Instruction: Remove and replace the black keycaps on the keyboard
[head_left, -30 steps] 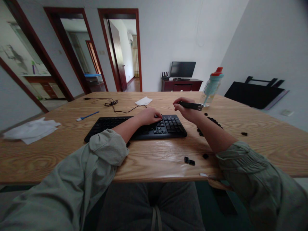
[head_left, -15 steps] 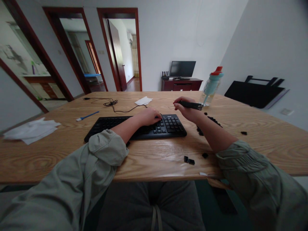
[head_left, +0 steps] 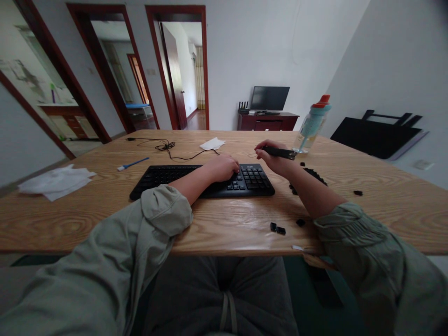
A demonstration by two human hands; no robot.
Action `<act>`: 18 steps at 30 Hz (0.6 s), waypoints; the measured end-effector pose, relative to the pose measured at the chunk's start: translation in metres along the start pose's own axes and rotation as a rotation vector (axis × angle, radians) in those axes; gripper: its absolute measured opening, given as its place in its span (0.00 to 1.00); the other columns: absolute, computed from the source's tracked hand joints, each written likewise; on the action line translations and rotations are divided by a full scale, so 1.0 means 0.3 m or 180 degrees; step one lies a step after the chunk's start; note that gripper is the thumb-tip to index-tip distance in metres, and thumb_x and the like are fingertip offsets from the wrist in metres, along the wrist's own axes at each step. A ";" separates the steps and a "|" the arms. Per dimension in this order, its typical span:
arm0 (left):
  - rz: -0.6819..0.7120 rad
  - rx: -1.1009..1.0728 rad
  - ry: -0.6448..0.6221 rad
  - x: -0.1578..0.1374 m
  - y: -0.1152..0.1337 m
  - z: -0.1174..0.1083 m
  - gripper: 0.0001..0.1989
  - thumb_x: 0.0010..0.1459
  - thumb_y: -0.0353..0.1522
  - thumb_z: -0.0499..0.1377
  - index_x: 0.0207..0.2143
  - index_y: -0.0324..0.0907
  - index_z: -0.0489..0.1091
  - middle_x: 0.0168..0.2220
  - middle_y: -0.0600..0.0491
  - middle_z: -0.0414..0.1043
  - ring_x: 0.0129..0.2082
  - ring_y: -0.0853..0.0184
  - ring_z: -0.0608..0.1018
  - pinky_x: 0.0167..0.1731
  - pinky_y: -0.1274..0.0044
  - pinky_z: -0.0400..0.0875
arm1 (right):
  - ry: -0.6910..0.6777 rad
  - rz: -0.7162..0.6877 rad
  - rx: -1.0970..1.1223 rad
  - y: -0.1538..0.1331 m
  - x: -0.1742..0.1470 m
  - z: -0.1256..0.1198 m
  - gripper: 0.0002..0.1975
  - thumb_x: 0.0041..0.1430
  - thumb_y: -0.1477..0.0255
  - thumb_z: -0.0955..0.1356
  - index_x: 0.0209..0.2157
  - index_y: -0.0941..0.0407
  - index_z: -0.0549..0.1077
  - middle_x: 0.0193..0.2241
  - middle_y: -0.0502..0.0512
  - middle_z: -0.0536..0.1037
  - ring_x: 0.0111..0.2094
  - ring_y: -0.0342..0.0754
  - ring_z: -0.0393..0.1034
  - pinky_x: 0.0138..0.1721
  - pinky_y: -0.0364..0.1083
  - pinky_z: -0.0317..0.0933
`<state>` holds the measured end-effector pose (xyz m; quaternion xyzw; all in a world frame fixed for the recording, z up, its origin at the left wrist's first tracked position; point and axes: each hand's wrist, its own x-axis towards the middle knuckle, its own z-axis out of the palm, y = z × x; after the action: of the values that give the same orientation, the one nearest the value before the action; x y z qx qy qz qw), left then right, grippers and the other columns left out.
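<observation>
I have the left hand [head_left: 224, 169] low over the black keyboard [head_left: 257, 179], with its fingers curled and the tips down by the keys, just left of the number keys. I can't tell if those fingers pinch anything, because the back of the hand hides them. The keyboard lies flat in the middle of the wooden table [head_left: 224, 228], and the left arm crosses over it. My right hand [head_left: 279, 165] is up past the keyboard's far right corner, closed around a dark tool [head_left: 278, 152] that points to the right. I can't make out what kind of tool it is.

On the near right I see two small black pieces [head_left: 277, 228] side by side, and one dark piece [head_left: 300, 222] near them. A dark pile [head_left: 316, 176] sits beyond the right arm, partly hidden by it. The clear bottle [head_left: 308, 133] with a red top stands on the far right. On the left I see a blue brush [head_left: 135, 163] and some white paper [head_left: 58, 181]. A thin black cord [head_left: 166, 146] loops behind the keyboard.
</observation>
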<state>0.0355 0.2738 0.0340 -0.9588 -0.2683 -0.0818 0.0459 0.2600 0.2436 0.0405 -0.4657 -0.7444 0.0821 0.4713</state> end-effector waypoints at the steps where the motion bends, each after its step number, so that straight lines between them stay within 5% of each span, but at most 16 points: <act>1: -0.0038 0.0007 0.0029 -0.001 -0.002 0.003 0.19 0.58 0.22 0.52 0.41 0.43 0.81 0.48 0.50 0.80 0.49 0.63 0.78 0.55 0.76 0.66 | 0.0004 -0.0002 -0.0013 0.001 0.000 -0.001 0.06 0.57 0.68 0.67 0.33 0.54 0.75 0.27 0.53 0.79 0.30 0.50 0.75 0.35 0.48 0.67; 8: -0.0144 0.0094 0.0341 -0.026 -0.025 -0.004 0.23 0.58 0.22 0.52 0.51 0.43 0.77 0.50 0.51 0.79 0.50 0.65 0.78 0.54 0.76 0.69 | 0.0109 -0.0108 -0.0012 0.016 0.006 -0.020 0.06 0.57 0.69 0.67 0.33 0.55 0.75 0.27 0.53 0.79 0.30 0.49 0.74 0.35 0.47 0.66; 18: -0.0047 0.0141 -0.0001 -0.012 -0.036 0.014 0.24 0.56 0.21 0.53 0.49 0.47 0.79 0.52 0.55 0.78 0.51 0.66 0.78 0.54 0.77 0.68 | 0.0102 -0.0030 0.0091 0.014 0.003 -0.035 0.06 0.57 0.68 0.67 0.33 0.55 0.75 0.26 0.52 0.79 0.30 0.49 0.75 0.34 0.47 0.66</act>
<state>0.0274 0.2817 0.0299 -0.9555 -0.2771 -0.0761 0.0664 0.2708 0.2434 0.0445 -0.4567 -0.7377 0.0830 0.4902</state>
